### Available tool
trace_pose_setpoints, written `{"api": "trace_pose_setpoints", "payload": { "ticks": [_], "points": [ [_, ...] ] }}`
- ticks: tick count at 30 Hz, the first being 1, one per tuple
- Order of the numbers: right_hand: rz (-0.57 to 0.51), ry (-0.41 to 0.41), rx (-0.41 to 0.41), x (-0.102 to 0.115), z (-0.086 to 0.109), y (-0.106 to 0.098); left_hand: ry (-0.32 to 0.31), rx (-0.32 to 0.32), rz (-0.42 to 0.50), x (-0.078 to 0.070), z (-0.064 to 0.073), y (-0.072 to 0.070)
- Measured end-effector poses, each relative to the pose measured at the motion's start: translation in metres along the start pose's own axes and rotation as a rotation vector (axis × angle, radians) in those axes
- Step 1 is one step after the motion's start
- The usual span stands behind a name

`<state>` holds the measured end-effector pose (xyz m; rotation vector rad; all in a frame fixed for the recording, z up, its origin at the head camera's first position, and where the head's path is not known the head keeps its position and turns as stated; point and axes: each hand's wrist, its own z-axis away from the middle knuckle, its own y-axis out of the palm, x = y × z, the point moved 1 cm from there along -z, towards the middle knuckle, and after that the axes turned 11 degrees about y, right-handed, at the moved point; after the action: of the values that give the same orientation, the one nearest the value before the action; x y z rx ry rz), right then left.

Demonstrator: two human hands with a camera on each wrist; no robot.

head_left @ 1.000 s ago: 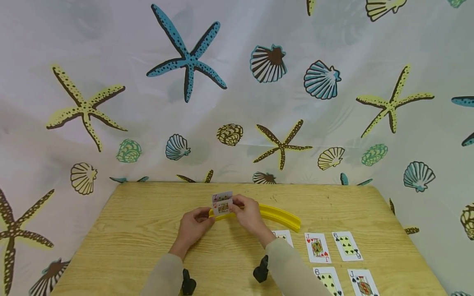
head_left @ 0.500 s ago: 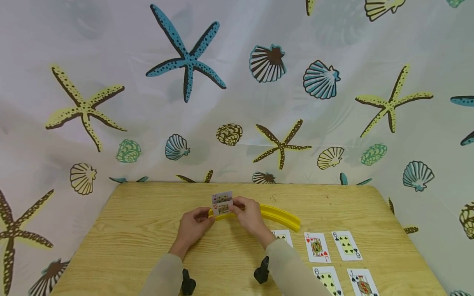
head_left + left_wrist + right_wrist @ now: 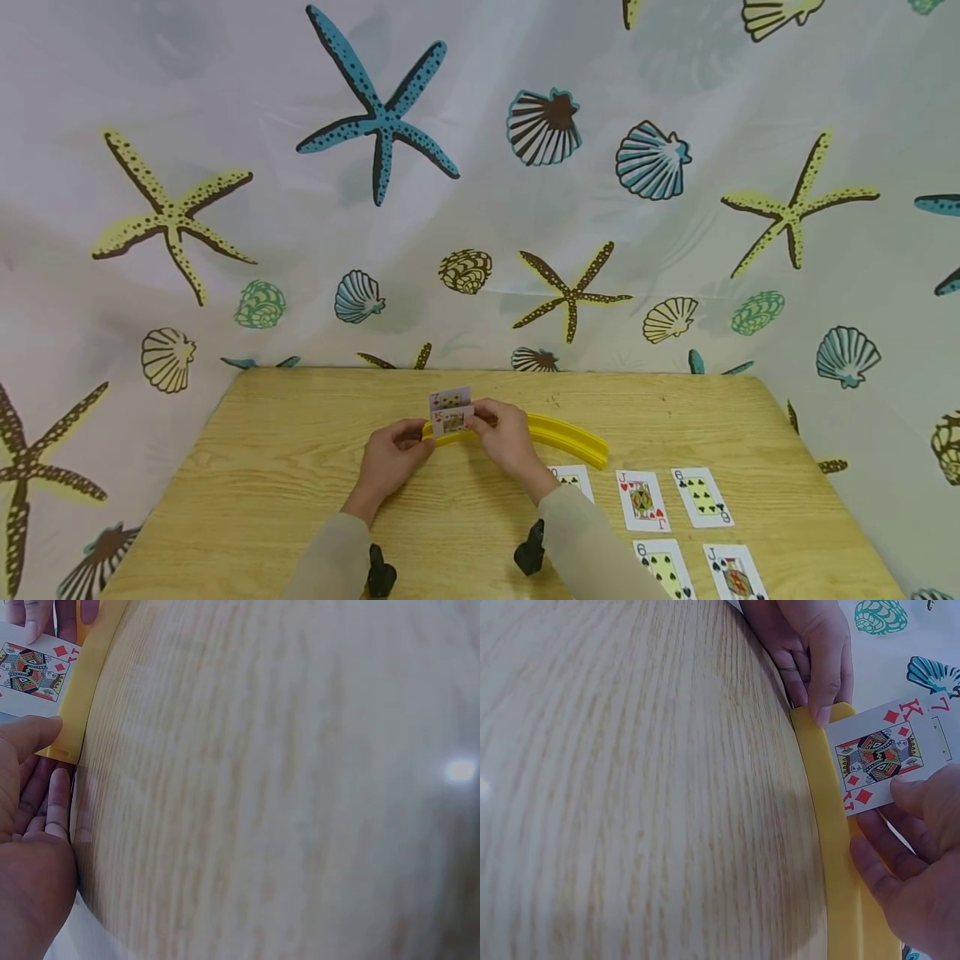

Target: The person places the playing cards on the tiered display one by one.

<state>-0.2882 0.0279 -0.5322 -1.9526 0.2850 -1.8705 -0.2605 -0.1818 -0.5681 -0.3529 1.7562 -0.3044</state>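
Observation:
A curved yellow card holder (image 3: 566, 438) lies across the middle of the table. My left hand (image 3: 390, 460) grips its left end, thumb on the near side and fingers behind. In the holder near that end stands a king of diamonds (image 3: 452, 422), its lower edge down in the slot. My right hand (image 3: 510, 440) pinches the king by its right side; in the right wrist view the thumb lies on the card's face. Behind the king, a seven of diamonds (image 3: 450, 398) stands higher, its lower part hidden.
Several face-up cards lie to the right: a jack of hearts (image 3: 643, 501), a six of clubs (image 3: 703, 498), another black six (image 3: 663, 570), a jack of spades (image 3: 735, 573) and a card (image 3: 573, 478) partly hidden by my right arm. A patterned cloth (image 3: 480, 208) hangs behind the table (image 3: 300, 433).
The king of diamonds has shifted very slightly to the right in the holder. Both hands and the holder stay almost where they were.

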Motion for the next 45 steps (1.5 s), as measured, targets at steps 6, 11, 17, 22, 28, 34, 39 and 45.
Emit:
{"api": "trace_pose_setpoints", "payload": {
  "ticks": [6,11,17,22,28,34,39,45],
  "points": [
    [-0.005,0.016,-0.006,0.000,0.000,-0.001,-0.004,0.003,-0.005,0.000,0.000,0.000],
    [0.006,0.036,-0.027,-0.003,-0.001,-0.001,-0.013,0.002,-0.011,0.002,0.000,0.000],
    [-0.002,0.009,-0.039,-0.002,0.002,-0.009,0.000,-0.007,-0.019,0.001,0.000,0.001],
    [0.003,-0.006,-0.038,-0.003,0.007,-0.021,-0.003,-0.005,-0.010,0.000,0.000,0.001],
    [0.011,0.021,-0.024,-0.007,0.016,-0.040,0.001,-0.001,-0.006,0.001,0.000,0.000],
    [0.070,0.029,-0.076,-0.012,0.026,-0.058,0.007,-0.001,-0.010,0.003,-0.001,0.000],
    [0.093,0.026,-0.098,-0.018,0.034,-0.072,0.003,-0.004,-0.015,0.004,0.000,0.000],
    [0.080,0.041,-0.099,-0.026,0.045,-0.089,-0.003,-0.005,-0.017,0.004,0.000,0.001]
  ]
}}
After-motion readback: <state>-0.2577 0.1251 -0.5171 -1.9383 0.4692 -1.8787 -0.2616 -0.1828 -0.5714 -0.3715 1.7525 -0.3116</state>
